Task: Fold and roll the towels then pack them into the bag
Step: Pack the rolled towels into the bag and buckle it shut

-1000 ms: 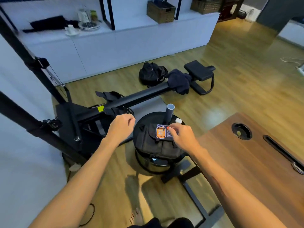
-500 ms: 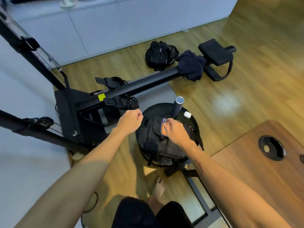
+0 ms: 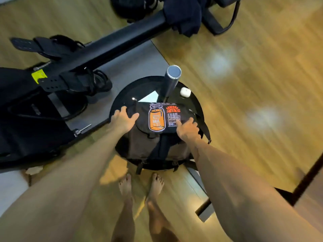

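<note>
Bag (image 3: 157, 137) sits on round black counter (image 3: 194, 102), directly in front of person, flap w/ orange print facing up. Left hand (image 3: 122, 119) rests at flap's left edge, fingers spread. Right hand (image 3: 187, 128) at right edge, fingers loosely curled on fabric. Flap's long axis runs left-right between both hands. Dark towel (image 3: 181, 14) lies far, on black bar, well apart; neither hand near it.

- The black bag with an orange jar patch (image 3: 157, 119) fills the near half of the round black side table (image 3: 122, 95); both hands rest on its top flap.
- A grey upright cylinder (image 3: 170, 81) and a small white case (image 3: 185, 92) stand on the far rim, touching nothing.
- The black rowing-machine rail (image 3: 111, 44) and its foot straps (image 3: 76, 82) crowd the left side.
- Bare wooden floor (image 3: 244, 84) lies to the right.
</note>
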